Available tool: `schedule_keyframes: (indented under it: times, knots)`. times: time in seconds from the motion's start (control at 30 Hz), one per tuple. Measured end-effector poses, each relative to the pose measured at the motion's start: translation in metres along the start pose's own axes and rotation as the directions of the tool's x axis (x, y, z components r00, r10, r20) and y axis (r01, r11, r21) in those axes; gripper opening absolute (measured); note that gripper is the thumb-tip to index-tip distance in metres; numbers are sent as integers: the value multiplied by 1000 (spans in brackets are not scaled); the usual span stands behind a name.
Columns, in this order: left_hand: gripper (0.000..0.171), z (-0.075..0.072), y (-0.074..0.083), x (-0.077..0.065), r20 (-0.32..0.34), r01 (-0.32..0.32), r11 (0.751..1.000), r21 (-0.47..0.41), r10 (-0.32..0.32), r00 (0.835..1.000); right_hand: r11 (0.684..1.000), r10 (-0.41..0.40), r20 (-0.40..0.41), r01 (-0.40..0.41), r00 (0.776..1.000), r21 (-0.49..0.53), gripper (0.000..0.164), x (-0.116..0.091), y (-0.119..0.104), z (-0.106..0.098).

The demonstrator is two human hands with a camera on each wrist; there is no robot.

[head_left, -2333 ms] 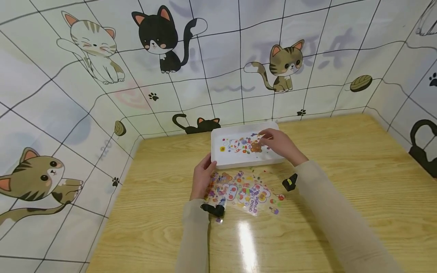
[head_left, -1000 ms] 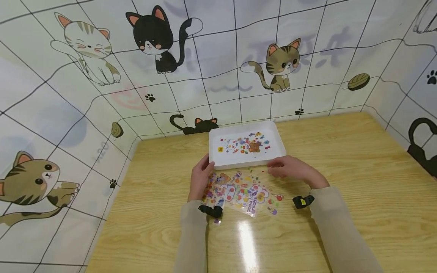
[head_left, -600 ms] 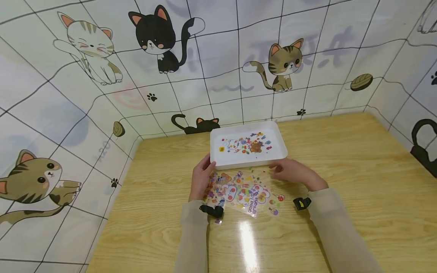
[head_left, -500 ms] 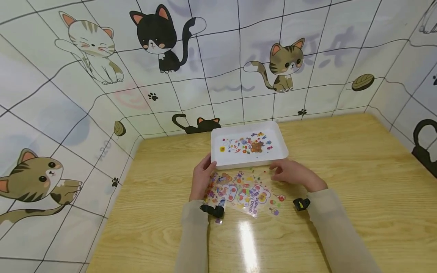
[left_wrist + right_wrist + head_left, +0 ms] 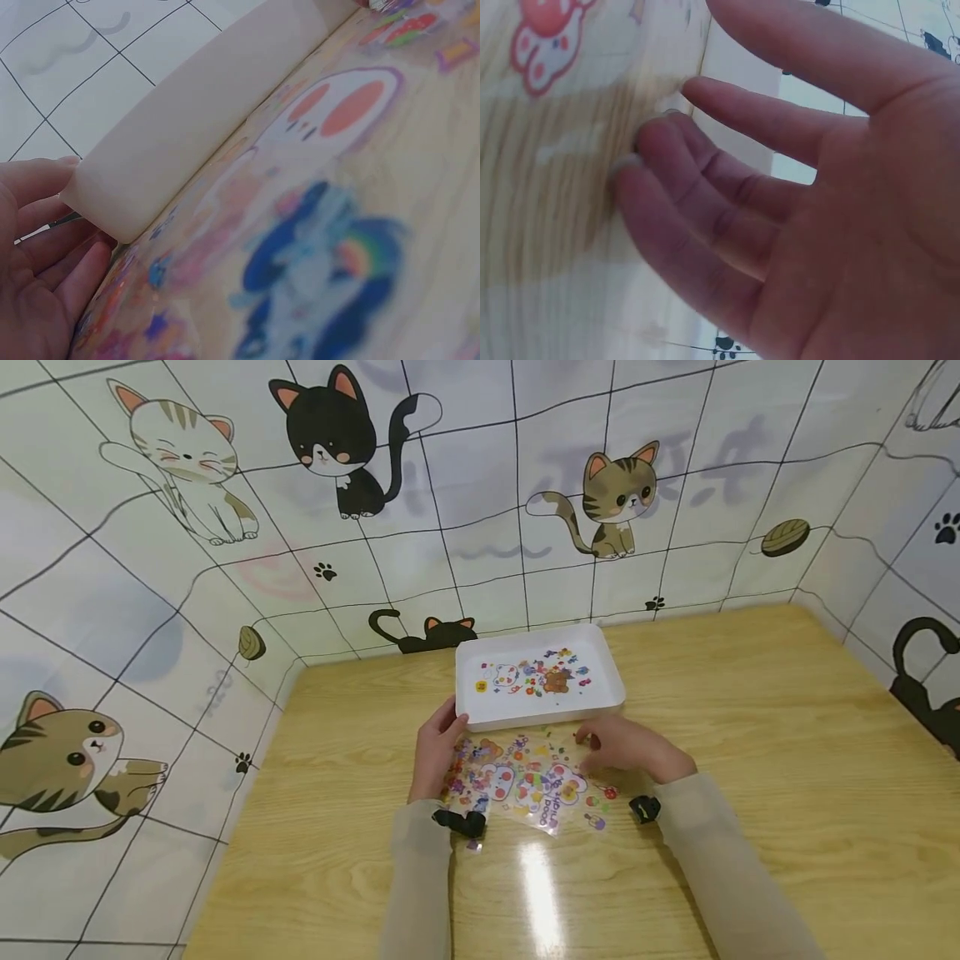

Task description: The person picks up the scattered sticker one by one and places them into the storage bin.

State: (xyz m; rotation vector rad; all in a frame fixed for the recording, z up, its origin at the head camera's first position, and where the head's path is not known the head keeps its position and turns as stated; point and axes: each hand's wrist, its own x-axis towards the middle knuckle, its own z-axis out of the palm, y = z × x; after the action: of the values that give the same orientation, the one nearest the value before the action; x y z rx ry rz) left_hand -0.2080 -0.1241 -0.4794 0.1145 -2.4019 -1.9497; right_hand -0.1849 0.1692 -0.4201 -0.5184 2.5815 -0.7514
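Note:
A shallow white tray (image 5: 495,714) stands near the wall, with small colourful stickers and a brown bear sticker (image 5: 557,682) on its floor. My left hand (image 5: 437,752) holds its front left corner, thumb against the rim. In the left wrist view the fingers (image 5: 52,247) bend round the tray corner (image 5: 112,202). Clear sticker sheets (image 5: 525,810) lie overlapping in front of the tray, partly under the left hand. My right hand (image 5: 626,747) hovers over their right part, just in front of the tray. The right wrist view shows its fingers (image 5: 697,217) loosely bent, with nothing visible between them.
Both hands work on a light wooden table (image 5: 337,877). A cat-printed sheet (image 5: 480,485) closes off the back and both sides. Dark wrist cameras (image 5: 645,808) sit by the sleeve cuffs.
The right hand was over the stickers inside the tray; it has come out toward the person and then shifted left over the sticker sheets. The left hand stays on the tray corner.

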Motion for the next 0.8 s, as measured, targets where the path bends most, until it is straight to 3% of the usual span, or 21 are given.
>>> schedule_keyframes:
  times: [0.17,0.43,0.8]
  knots:
    - [44,1,-1,0,4,-1,1000,-7,1,1000,997,8,22,-6,1000,-74,40,0,-5,6]
    - [44,1,0,-1,-2,0,1000,4,0,1000,978,15,1,-15,1000,-206,84,2,-13,15]
    - [44,1,0,0,-6,2,1000,7,-2,1000,980,8,-9,-10,1000,-200,78,1,-9,14]
